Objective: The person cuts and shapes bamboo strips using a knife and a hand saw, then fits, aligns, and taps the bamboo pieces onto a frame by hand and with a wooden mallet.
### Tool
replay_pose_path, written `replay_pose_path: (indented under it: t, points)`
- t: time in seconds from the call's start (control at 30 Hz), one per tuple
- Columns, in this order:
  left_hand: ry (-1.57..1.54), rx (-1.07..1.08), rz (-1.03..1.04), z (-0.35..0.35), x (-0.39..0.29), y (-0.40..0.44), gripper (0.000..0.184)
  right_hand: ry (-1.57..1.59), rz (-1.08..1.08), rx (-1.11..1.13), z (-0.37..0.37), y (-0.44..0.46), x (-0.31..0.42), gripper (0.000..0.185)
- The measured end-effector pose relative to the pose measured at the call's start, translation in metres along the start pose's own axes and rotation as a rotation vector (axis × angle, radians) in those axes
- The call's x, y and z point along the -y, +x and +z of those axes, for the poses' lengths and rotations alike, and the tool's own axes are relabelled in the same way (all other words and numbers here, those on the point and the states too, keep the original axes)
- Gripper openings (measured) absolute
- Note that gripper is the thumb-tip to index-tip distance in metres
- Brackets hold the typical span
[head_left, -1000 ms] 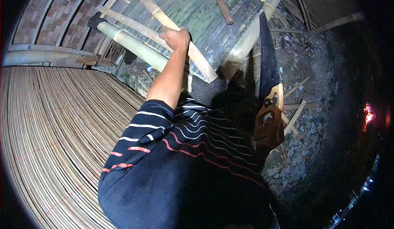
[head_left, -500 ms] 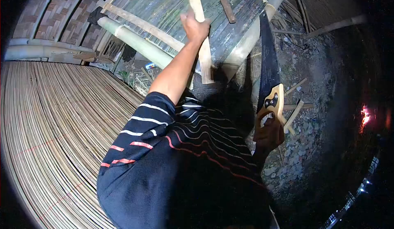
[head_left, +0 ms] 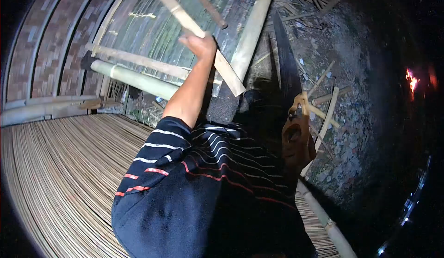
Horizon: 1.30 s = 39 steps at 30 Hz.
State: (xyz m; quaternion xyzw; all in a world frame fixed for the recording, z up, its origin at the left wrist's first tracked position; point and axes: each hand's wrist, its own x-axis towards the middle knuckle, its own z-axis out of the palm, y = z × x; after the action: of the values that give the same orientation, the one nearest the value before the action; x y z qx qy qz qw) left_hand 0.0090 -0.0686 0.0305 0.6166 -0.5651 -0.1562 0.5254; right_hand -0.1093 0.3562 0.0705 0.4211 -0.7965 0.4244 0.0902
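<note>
My left hand [head_left: 200, 45] is closed around a pale split-bamboo slat [head_left: 229, 75]. The slat slants over the corner of a slatted bamboo platform [head_left: 138, 31], its near end pointing toward my body. On my right side, low and in shadow, my right hand [head_left: 304, 154] grips the wooden handle of a handsaw [head_left: 286, 57]. The dark blade points up and away from me, apart from the slat. Most of the right-hand fingers are hidden in the dark around the handle.
A brown wooden stick [head_left: 212, 10] lies on the platform, which is edged by thick bamboo poles [head_left: 138, 80]. To the left spreads a surface of thin rods [head_left: 78, 165] beside a woven wall [head_left: 37, 45]. Bamboo offcuts [head_left: 328, 114] litter the ground; a fire [head_left: 411, 80] glows far right.
The slat has tilted, its far end swinging left and its near end right, with my left hand still on it. My view has shifted, and the saw handle has sunk deeper into shadow.
</note>
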Motion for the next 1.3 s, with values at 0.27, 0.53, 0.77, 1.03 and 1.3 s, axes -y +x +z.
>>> replay_pose_path:
  t: [0.27, 0.53, 0.77, 1.03, 1.3]
  points:
    - [0.011, -0.243, -0.254, -0.015, -0.003, 0.015, 0.084, 0.051, 0.069, -0.002, -0.002, -0.006, 0.005, 0.025]
    - [0.040, -0.453, -0.521, 0.011, 0.003, 0.001, 0.085, 0.121, 0.133, -0.013, 0.003, -0.005, 0.009, 0.024]
    - [0.245, -0.352, -0.541, 0.039, 0.027, -0.003, 0.077, 0.231, 0.246, -0.036, 0.005, -0.006, 0.019, 0.024]
    - [0.451, 0.320, 0.311, -0.018, 0.017, -0.004, 0.075, 0.427, 0.440, -0.090, 0.013, -0.013, 0.041, 0.023]
    - [0.408, 1.127, 0.891, -0.012, 0.026, 0.069, 0.061, 0.542, 0.561, -0.095, 0.017, 0.015, 0.098, 0.024]
